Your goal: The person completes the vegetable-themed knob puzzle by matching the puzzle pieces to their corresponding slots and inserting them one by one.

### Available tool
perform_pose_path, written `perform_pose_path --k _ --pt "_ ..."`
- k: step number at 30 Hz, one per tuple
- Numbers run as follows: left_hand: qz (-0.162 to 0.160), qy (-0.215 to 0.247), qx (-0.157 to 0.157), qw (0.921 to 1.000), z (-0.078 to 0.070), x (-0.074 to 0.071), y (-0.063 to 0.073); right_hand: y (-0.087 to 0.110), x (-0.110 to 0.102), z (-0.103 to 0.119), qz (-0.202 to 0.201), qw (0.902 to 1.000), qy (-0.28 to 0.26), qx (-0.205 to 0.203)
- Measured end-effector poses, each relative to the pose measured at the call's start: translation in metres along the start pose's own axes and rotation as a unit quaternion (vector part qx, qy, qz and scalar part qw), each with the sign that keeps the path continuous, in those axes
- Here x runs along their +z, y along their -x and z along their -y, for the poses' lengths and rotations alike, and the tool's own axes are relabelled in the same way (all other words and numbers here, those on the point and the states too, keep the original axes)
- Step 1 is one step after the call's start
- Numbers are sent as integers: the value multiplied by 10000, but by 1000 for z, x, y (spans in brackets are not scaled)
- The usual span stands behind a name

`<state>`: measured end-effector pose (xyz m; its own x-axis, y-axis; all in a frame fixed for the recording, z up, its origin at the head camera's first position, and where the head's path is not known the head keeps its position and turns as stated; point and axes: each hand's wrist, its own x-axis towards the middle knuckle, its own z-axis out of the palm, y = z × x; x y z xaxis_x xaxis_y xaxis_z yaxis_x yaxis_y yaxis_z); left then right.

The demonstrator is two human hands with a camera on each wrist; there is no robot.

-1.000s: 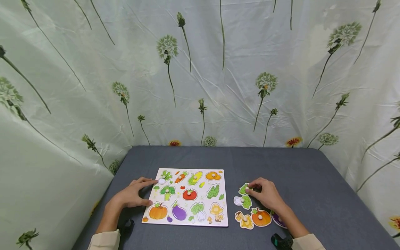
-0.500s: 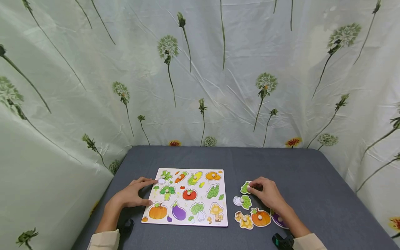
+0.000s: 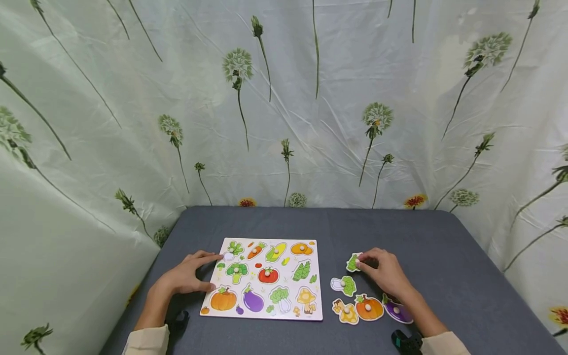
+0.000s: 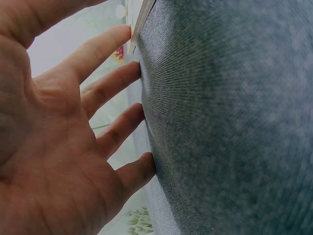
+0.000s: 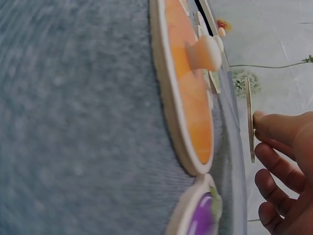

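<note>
A white puzzle board (image 3: 290,292) printed with vegetables lies on the table. My left hand (image 3: 190,275) rests at its left edge, fingers spread, index fingertip and thumb on the rim. In the left wrist view the same hand (image 4: 63,147) shows straight fingers, the lower fingertips at the cloth. My right hand (image 3: 387,272), right of the board, pinches the small knob of a green leafy-looking puzzle piece (image 3: 353,263). The right wrist view shows that piece edge-on (image 5: 250,120), raised off the table. Below it lies a bok choy puzzle piece (image 3: 348,285).
Nearer the front lie a mushroom piece (image 3: 348,314), a pumpkin piece (image 3: 369,306) and an eggplant piece (image 3: 397,310), partly under the right forearm. Knobbed pieces such as the broccoli (image 3: 237,271) and tomato (image 3: 268,274) sit in the board. A flowered curtain (image 3: 284,108) hangs behind.
My right hand has shifted slightly right and away, taking the green piece with it, off from the bok choy piece. More of the eggplant piece shows. The left hand stays put.
</note>
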<state>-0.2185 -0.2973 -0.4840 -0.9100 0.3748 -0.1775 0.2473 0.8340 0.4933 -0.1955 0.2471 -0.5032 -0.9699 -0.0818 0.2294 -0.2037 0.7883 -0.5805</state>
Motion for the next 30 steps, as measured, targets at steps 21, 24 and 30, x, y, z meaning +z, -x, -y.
perform_pose_path --k 21,24,30 --pt "20 13 -41 10000 0 0 -1 -13 0 29 -24 9992 24 -402" --pt "11 4 -55 10000 0 1 -1 -15 3 34 74 9993 -15 -367" --pt "-21 27 -36 10000 0 0 0 -17 8 44 161 9987 -105 -471"
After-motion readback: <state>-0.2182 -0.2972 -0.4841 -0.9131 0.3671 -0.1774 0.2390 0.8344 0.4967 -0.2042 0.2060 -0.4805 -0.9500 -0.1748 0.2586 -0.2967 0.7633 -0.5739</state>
